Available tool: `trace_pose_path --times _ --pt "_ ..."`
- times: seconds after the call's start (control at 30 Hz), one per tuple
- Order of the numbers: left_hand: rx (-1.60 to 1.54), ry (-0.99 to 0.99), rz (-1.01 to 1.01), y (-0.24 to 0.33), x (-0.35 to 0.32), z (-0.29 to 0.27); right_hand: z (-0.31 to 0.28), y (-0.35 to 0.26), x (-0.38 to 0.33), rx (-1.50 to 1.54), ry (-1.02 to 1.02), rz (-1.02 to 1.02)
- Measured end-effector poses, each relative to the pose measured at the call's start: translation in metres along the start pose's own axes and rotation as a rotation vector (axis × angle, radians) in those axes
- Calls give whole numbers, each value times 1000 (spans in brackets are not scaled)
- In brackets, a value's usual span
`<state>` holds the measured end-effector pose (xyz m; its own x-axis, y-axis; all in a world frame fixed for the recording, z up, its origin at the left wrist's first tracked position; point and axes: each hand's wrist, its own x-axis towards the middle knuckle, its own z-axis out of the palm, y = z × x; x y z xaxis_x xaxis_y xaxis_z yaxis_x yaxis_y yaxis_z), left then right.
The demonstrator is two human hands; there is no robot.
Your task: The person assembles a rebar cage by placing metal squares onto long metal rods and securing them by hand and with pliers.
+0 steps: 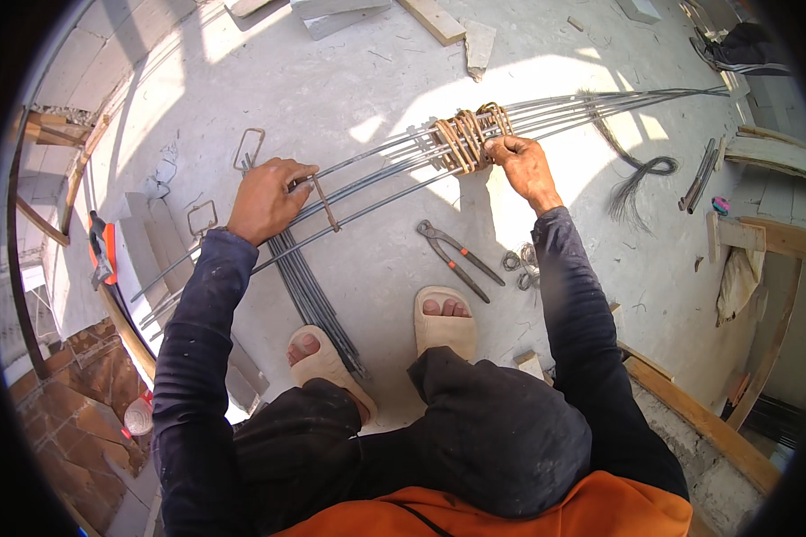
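Person squats on a concrete floor (349, 80) over a run of long steel rods (394, 170) lying left to right in front of the sandalled feet.

Left hand (264, 199) is closed over the rods and pinches a single rusty wire stirrup (324, 202) that loops around them, likely to keep it square to the bars.

Right hand (524, 166) is closed on the end of a stacked bunch of stirrups (467, 136) threaded on the same rods, apparently holding the stack back so one ring sits apart.

Pincers (457, 258) lie on the floor just ahead of the right foot, within reach. Two loose stirrups (249, 148) sit beyond the left hand. A hank of thin tie wire (634, 179) lies well to the right.
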<state>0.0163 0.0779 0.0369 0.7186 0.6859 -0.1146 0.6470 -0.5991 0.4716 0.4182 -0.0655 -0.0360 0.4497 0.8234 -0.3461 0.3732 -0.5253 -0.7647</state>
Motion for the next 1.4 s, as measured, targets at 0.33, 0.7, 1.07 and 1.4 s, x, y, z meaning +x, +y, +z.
trace_pose_path --times 0.33,0.7,1.07,1.4 --pt "-10 5 17 3 0 -1 -25 -35 4 -327 -180 17" --pt "26 -27 -13 5 -1 -4 -35 -7 9 485 -369 159" --pt "40 -4 5 3 0 -3 -36 -6 9 -7 -80 117" --pt "29 7 7 7 0 -3 -62 5 38 -146 -80 176"
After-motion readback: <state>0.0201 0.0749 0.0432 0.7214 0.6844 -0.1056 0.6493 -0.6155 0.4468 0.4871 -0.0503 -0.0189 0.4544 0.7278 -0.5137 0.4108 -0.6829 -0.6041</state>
